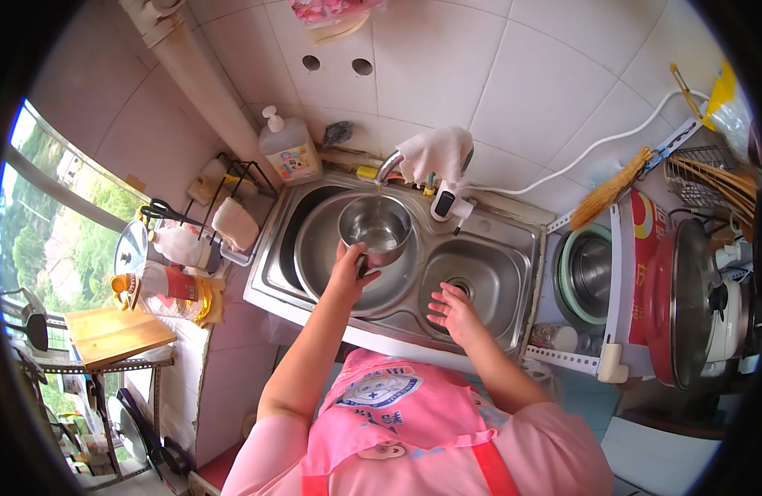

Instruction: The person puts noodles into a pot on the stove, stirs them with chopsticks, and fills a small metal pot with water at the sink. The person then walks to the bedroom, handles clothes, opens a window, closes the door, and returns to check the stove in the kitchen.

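Observation:
My left hand (348, 269) is closed around the dark handle of a small metal saucepan (377, 217). The saucepan is right under the spout of the faucet (387, 169), and its inside is shiny, perhaps with water in it. Below it, a wide metal basin (313, 273) sits in the left bowl of the steel sink (526, 273). My right hand (454, 312) is empty, fingers apart, over the near side of the smaller right bowl, close to its drain. A pale cloth (437, 155) drapes over the faucet.
On the sink's left back corner stands a soap pump bottle (290, 149). A black wire rack (247, 188), an oil bottle (170, 289) and a wooden board (116, 335) are on the left. Stacked bowls (588, 277), a red-rimmed lidded pan (687, 306) and a straw brush (616, 188) are on the right.

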Demonstrator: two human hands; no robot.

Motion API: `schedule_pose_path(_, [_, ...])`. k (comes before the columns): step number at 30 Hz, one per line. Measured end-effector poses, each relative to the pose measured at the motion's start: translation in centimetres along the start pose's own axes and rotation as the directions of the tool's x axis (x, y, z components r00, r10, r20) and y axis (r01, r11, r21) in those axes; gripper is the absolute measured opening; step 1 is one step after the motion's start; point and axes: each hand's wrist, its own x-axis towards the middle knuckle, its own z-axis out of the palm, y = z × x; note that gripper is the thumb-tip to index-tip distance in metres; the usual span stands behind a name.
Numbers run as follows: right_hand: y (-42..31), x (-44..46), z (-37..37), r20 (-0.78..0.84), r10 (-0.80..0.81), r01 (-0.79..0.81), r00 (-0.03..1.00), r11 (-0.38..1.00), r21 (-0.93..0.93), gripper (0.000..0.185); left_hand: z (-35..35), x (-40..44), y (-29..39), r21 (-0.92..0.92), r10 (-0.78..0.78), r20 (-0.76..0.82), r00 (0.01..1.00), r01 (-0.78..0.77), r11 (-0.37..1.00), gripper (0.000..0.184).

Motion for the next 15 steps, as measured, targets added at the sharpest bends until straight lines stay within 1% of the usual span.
schedule_pose_path(4, [0.1,0.3,-0.4,-0.007,0.001,-0.001,1.000,1.000,0.006,0.046,-0.3,0.4,-0.1,-0.002,-0.014,0.017,1.000,0.014,1.000,0.040])
schedule_pose_path(6, [0.2,0.5,-0.7,-0.008,-0.005,0.005,1.000,1.000,0.019,0.044,-0.4,0.6,-0.2,0.017,-0.028,0.016,0.999,0.028,0.999,0.049])
schedule_pose_path(10, [0.2,1.2,-1.2,-0.035,-0.002,0.003,0.999,1.000,0.029,0.042,-0.3,0.6,-0.1,0.012,-0.029,0.016,0.999,0.029,0.999,0.049])
schedule_pose_path(12, [0.1,1.4,-1.3,-0.055,-0.006,0.007,0.998,1.000,0.029,0.029,-0.2,0.5,0.0,0.017,-0.019,0.005,1.000,0.019,1.000,0.049])
schedule_pose_path(15, [0.0,1.6,-1.2,-0.051,-0.010,0.011,0.999,0.999,0.031,0.029,-0.2,0.5,0.0,0.020,-0.012,-0.002,1.000,0.012,1.000,0.050])
